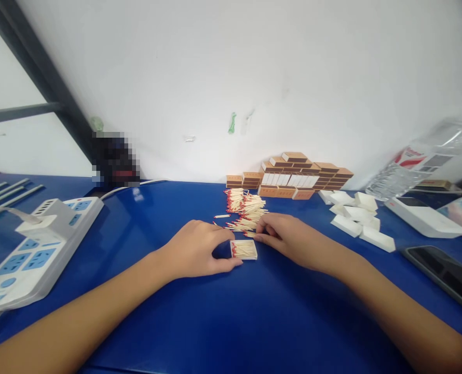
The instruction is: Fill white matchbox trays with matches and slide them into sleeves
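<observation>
A small open matchbox tray (244, 250) filled with red-tipped matches lies on the blue table (200, 322). My left hand (198, 249) curls round the tray's left side, thumb and forefinger touching it. My right hand (283, 236) rests at the tray's upper right corner, its fingers pinched on a match or two at the edge of a loose match pile (245, 210) just behind. What exactly the right fingers hold is small and partly hidden.
Stacked brown matchbox sleeves (299, 176) stand against the white wall. Several white empty trays (355, 218) lie to the right, with a plastic bottle (418, 166), a white device (423, 215) and a phone (445, 275). A white power strip (32, 249) lies at the left.
</observation>
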A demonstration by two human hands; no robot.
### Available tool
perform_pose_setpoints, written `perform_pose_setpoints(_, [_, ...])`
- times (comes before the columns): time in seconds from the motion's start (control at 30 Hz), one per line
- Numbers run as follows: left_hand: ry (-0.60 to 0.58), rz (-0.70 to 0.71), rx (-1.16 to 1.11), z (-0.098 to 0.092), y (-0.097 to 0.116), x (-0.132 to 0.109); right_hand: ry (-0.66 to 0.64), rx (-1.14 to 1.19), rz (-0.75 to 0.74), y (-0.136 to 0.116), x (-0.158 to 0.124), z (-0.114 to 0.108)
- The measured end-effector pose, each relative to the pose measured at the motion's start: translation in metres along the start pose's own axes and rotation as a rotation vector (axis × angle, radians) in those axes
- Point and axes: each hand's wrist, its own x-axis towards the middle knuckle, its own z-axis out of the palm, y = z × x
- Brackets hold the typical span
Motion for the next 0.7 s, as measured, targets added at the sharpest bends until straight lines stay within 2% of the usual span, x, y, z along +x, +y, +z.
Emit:
perform_pose_setpoints(0.2, [0.002, -0.025, 0.020, -0.0009, -0.0013, 0.0005, 0.073, 0.049, -0.051, 0.0009, 0.0002, 0.0022])
perform_pose_setpoints(0.47, [-0.007, -0.036, 0.006, -0.0019, -0.0017, 0.0002, -0.034, 0.012, -0.012, 0.0002, -0.0007, -0.0030])
perform_pose_setpoints(0.7, [-0.015, -0.033, 0.023, -0.0026, 0.0003, 0.0009, -0.073, 0.038, 0.014, 0.0016, -0.0043, -0.0070])
